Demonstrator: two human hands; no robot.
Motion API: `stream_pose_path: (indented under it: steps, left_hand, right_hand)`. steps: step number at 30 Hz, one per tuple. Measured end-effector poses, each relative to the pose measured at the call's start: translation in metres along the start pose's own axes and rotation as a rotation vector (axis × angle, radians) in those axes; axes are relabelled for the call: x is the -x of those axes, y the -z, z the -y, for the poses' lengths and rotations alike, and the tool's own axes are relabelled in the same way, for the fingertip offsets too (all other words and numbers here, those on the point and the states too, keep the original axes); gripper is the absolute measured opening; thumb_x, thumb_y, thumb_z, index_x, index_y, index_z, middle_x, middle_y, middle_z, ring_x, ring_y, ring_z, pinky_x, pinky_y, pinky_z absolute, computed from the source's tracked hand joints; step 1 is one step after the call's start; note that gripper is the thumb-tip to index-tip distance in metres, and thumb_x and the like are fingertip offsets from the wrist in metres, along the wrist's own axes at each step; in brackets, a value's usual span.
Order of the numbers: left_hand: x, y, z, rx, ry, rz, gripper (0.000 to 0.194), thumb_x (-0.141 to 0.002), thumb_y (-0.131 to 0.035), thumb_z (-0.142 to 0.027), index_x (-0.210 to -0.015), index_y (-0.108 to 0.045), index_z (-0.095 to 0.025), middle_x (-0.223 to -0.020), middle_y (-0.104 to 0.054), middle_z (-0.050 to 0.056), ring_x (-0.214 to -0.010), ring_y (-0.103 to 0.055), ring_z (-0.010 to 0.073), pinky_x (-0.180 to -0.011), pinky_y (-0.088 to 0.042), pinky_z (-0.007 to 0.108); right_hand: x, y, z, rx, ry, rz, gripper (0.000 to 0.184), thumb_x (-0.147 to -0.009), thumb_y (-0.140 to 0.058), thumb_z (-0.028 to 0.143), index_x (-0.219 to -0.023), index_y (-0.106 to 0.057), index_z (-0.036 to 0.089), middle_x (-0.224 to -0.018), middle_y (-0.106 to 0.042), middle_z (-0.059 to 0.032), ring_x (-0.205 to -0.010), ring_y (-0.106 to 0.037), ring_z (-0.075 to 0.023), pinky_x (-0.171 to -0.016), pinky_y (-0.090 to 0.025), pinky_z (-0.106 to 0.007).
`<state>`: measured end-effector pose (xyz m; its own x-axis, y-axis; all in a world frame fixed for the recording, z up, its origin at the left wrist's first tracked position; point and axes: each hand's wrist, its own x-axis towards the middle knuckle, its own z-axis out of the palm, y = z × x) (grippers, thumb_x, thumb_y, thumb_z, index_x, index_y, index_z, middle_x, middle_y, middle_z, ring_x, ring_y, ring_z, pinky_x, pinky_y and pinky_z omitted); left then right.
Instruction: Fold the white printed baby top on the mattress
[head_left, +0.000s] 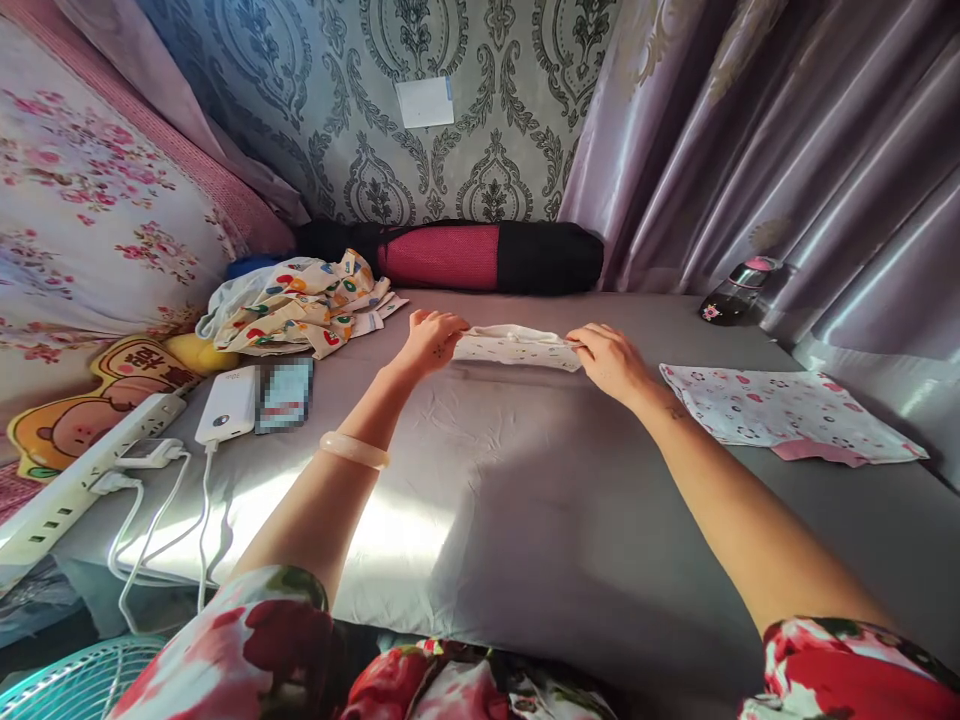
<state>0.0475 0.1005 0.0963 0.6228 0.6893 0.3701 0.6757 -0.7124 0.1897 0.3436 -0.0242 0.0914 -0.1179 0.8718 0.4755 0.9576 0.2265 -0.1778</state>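
Note:
My left hand point(433, 342) and my right hand point(609, 362) reach forward over the grey-covered surface. Between them a small white garment point(517, 350) with tiny coloured specks is stretched sideways, its upper edge looking like a gathered waistband. Fingers of each hand are closed on one end of it. Whether its lower edge touches the surface, I cannot tell. To the right of my right forearm lies a flat, folded white cloth point(780, 412) with pink and red prints and a pink edge. A crumpled heap of printed clothes point(300, 300) sits beyond my left hand.
On the left are a white power bank point(227, 405), a blurred-out packet point(285, 395), and a power strip point(90, 470) with cables. A black and red rolled bag point(450, 255) lies along the wall. A dark bottle point(739, 292) stands near the curtain. A fan point(82, 685) is bottom left.

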Motion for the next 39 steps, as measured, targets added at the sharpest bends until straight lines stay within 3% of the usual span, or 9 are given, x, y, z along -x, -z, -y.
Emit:
stream_pose_path:
  steps: [4,12,21,25,27,30,33,36,39]
  left_hand:
    - [0.024,-0.009,0.002,0.036,-0.043,0.031,0.029,-0.090,-0.043,-0.019,-0.106,-0.067,-0.022,-0.107,-0.073,0.007,-0.105,-0.063,0.0235,-0.104,-0.028,0.046]
    - [0.070,-0.006,-0.010,0.089,-0.167,0.156,0.031,-0.091,-0.040,-0.019,-0.106,-0.067,-0.023,-0.105,-0.072,0.004,-0.099,-0.063,0.0204,-0.105,-0.027,0.045]
    - [0.103,-0.019,-0.017,0.102,-0.156,0.311,0.041,-0.079,-0.046,-0.009,-0.110,-0.068,-0.026,-0.106,-0.067,0.005,-0.102,-0.060,0.0202,-0.103,-0.030,0.043]
    - [0.097,-0.019,-0.026,0.102,-0.082,0.306,0.021,-0.086,-0.051,-0.024,-0.091,-0.071,-0.024,-0.096,-0.069,0.004,-0.095,-0.060,0.0201,-0.100,-0.033,0.042]
    - [0.085,-0.021,-0.037,0.085,0.001,0.262,0.027,-0.093,-0.046,-0.033,-0.084,-0.070,-0.023,-0.094,-0.070,0.004,-0.096,-0.061,0.0212,-0.097,-0.036,0.042]
    - [0.063,-0.031,-0.058,0.029,0.133,0.171,0.029,-0.097,-0.043,-0.034,-0.099,-0.068,-0.022,-0.106,-0.070,0.008,-0.105,-0.061,0.0250,-0.094,-0.040,0.043]
    - [0.048,-0.050,-0.076,-0.021,0.144,0.135,0.032,-0.098,-0.041,-0.030,-0.123,-0.060,-0.021,-0.126,-0.065,0.011,-0.120,-0.056,0.0274,-0.101,-0.039,0.046]
    - [0.047,-0.071,-0.085,-0.053,0.106,0.152,0.042,-0.099,-0.038,-0.030,-0.138,-0.050,-0.017,-0.147,-0.050,0.013,-0.142,-0.038,0.0291,-0.115,-0.028,0.050]
    - [0.055,-0.085,-0.088,-0.064,0.119,0.195,0.049,-0.102,-0.028,-0.031,-0.146,-0.041,-0.014,-0.155,-0.040,0.012,-0.148,-0.027,0.0290,-0.120,-0.020,0.053]
  right_hand:
    - [0.021,-0.007,0.003,0.009,0.061,0.023,0.026,-0.093,-0.046,0.014,-0.103,-0.069,0.019,-0.101,-0.071,-0.0076,-0.095,-0.061,-0.0237,-0.088,-0.044,-0.036]
    - [0.063,-0.013,0.014,-0.025,0.150,0.101,0.030,-0.088,-0.046,0.005,-0.103,-0.067,0.020,-0.104,-0.069,-0.0069,-0.096,-0.059,-0.0234,-0.088,-0.046,-0.037]
    - [0.094,-0.022,0.024,-0.091,0.127,0.255,0.040,-0.081,-0.046,-0.001,-0.105,-0.069,0.022,-0.109,-0.068,-0.0057,-0.102,-0.060,-0.0212,-0.090,-0.047,-0.035]
    - [0.081,-0.015,0.038,-0.066,0.023,0.282,0.020,-0.086,-0.052,0.012,-0.085,-0.070,0.020,-0.100,-0.070,-0.0055,-0.096,-0.063,-0.0211,-0.091,-0.046,-0.034]
    - [0.066,-0.018,0.047,-0.037,-0.041,0.269,0.027,-0.094,-0.047,0.021,-0.080,-0.070,0.020,-0.097,-0.071,-0.0070,-0.095,-0.064,-0.0216,-0.089,-0.047,-0.035]
    - [0.041,-0.035,0.062,-0.038,-0.107,0.217,0.033,-0.098,-0.039,0.021,-0.102,-0.071,0.018,-0.113,-0.070,-0.0095,-0.106,-0.063,-0.0221,-0.094,-0.046,-0.035]
    - [0.028,-0.060,0.075,-0.031,-0.114,0.197,0.041,-0.099,-0.034,0.021,-0.131,-0.059,0.013,-0.141,-0.056,-0.0139,-0.130,-0.050,-0.0255,-0.108,-0.039,-0.041]
    - [0.029,-0.080,0.081,0.007,-0.115,0.246,0.051,-0.100,-0.030,0.023,-0.145,-0.046,0.008,-0.156,-0.037,-0.0159,-0.147,-0.028,-0.0297,-0.117,-0.025,-0.051]
    - [0.037,-0.089,0.083,0.011,-0.135,0.306,0.055,-0.099,-0.028,0.024,-0.151,-0.038,0.010,-0.159,-0.031,-0.0141,-0.149,-0.023,-0.0289,-0.119,-0.019,-0.053]
